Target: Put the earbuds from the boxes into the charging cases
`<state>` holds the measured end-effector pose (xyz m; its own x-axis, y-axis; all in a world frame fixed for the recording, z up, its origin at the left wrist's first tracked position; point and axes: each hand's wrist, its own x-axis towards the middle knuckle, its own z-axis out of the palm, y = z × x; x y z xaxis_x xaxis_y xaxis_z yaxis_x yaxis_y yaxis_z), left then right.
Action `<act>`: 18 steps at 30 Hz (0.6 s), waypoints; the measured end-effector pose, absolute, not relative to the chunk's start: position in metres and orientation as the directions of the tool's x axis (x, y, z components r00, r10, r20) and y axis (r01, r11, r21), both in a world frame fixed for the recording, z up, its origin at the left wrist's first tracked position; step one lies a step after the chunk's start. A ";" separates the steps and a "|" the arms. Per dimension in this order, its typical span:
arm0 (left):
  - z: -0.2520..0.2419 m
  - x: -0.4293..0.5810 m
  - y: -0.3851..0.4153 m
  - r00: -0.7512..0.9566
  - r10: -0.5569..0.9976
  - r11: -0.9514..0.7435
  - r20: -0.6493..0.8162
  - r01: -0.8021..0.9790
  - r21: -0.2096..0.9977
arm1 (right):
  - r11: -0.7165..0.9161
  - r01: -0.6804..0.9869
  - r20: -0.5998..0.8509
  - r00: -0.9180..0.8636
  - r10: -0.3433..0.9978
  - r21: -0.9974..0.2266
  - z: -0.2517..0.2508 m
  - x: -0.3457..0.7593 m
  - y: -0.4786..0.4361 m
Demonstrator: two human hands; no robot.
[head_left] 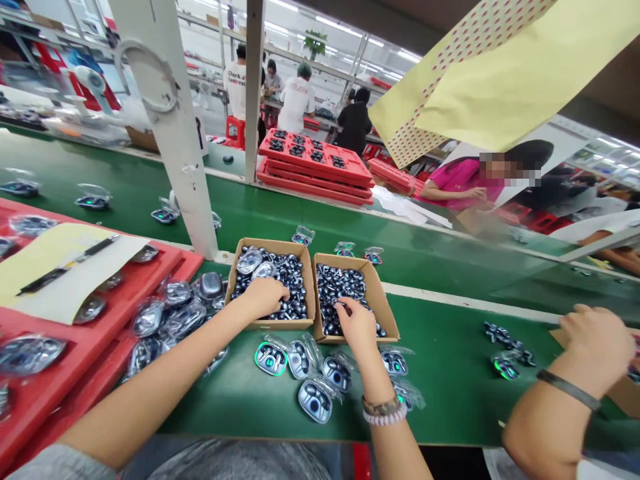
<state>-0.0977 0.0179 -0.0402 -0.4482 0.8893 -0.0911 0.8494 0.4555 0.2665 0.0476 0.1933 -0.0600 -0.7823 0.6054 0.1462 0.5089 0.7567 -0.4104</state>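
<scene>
My left hand [263, 297] reaches into the left cardboard box [273, 325], which is full of dark, shiny earbuds [296, 283]. Its fingers are curled down on the pile, and the fingertips are hidden. Over the right cardboard box [383, 300], my right hand [357, 321] has thumb and forefinger pinched on what looks like a single earbud [339, 304]. More earbuds [340, 280] fill that box. In front of the boxes lie several open charging cases with clear lids, among them a green-lit case [271, 359] and a case with a dark centre [315, 400].
Left are red trays [180, 263], a paper sheet with a cutter knife [70, 265] and plastic-wrapped cases [177, 320]. More open cases [345, 249] lie on the green belt [430, 257] behind. At right, a co-worker's arm [560, 393] is near some earbuds [505, 335]. A white post [175, 133] rises behind.
</scene>
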 end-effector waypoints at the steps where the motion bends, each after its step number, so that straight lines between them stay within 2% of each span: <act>1: -0.041 -0.098 0.017 -0.439 0.894 0.445 -0.086 0.852 0.277 | 0.745 0.500 0.162 -0.772 0.615 -0.442 -0.059 0.049 0.193; 7: -0.050 -0.099 0.015 -0.468 0.883 0.452 -0.040 0.822 0.348 | 0.666 0.426 0.222 -0.715 0.663 -0.612 -0.049 0.083 0.176; 11: -0.043 -0.100 0.008 -0.536 0.843 0.464 0.049 0.770 0.438 | 0.580 0.355 0.282 -0.618 0.734 -0.733 -0.048 0.132 0.137; 15: -0.027 -0.080 -0.014 -0.600 0.791 0.444 0.118 0.696 0.564 | 0.712 0.293 0.470 -0.585 0.661 -0.638 -0.073 0.176 0.092; 18: -0.023 -0.035 -0.032 -0.602 0.795 0.290 0.070 0.479 0.828 | 0.792 0.256 0.563 -0.585 0.583 -0.554 -0.099 0.189 0.075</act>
<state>-0.0351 -0.0319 -0.0232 -0.6020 0.7955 0.0696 0.4791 0.2901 0.8284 0.1891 0.0748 -0.0995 -0.5854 0.5832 0.5632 0.2561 0.7921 -0.5540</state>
